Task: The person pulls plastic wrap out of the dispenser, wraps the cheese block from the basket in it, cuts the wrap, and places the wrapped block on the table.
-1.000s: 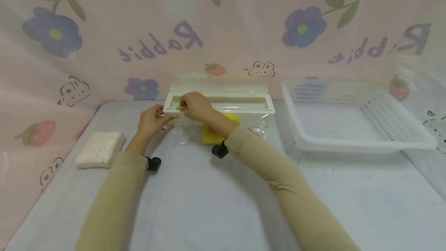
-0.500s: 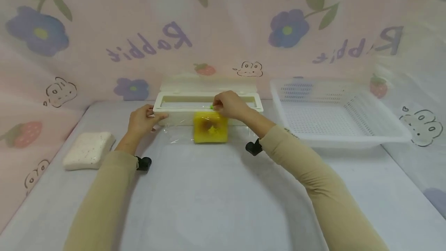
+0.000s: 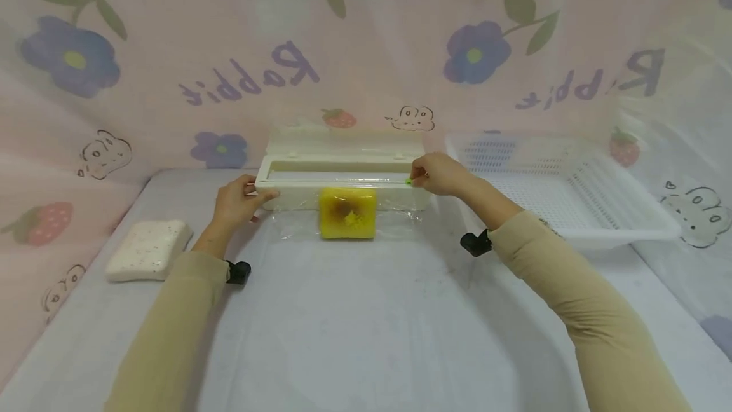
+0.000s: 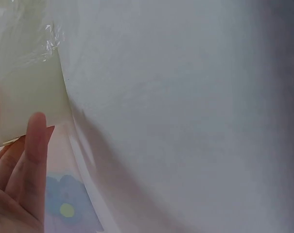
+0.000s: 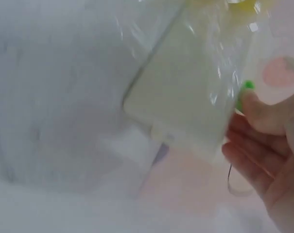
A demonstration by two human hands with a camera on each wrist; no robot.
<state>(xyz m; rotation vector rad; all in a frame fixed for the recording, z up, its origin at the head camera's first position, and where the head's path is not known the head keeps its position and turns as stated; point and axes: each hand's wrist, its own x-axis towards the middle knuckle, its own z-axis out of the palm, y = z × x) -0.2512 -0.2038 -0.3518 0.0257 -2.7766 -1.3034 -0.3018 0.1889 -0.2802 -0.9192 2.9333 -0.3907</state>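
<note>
A cream cling film dispenser (image 3: pixel 297 199) stands at the back of the table, its lid raised behind it. My left hand (image 3: pixel 233 204) grips its left end, thumb on the front and the other fingers round the end. At the right end of the front edge, my right hand (image 3: pixel 448 173) pinches a small green slide cutter (image 3: pixel 408 181), which also shows in the right wrist view. Clear cling film (image 3: pixel 288 224) hangs down the dispenser's front. A yellow square block (image 3: pixel 347 224) with a browned patch, bread-like, sits against the middle of the front, with film about it.
On the left lies a white speckled block (image 3: pixel 150 250). A white perforated plastic basket (image 3: pixel 606 234) stands on the right, behind my right forearm. Behind the table (image 3: pixel 354 329) hangs a pink patterned curtain (image 3: pixel 366 62).
My right hand has slid the green cutter from the dispenser's left end along its front edge to the right end. The left hand keeps its grip. The yellow block has come into full view.
</note>
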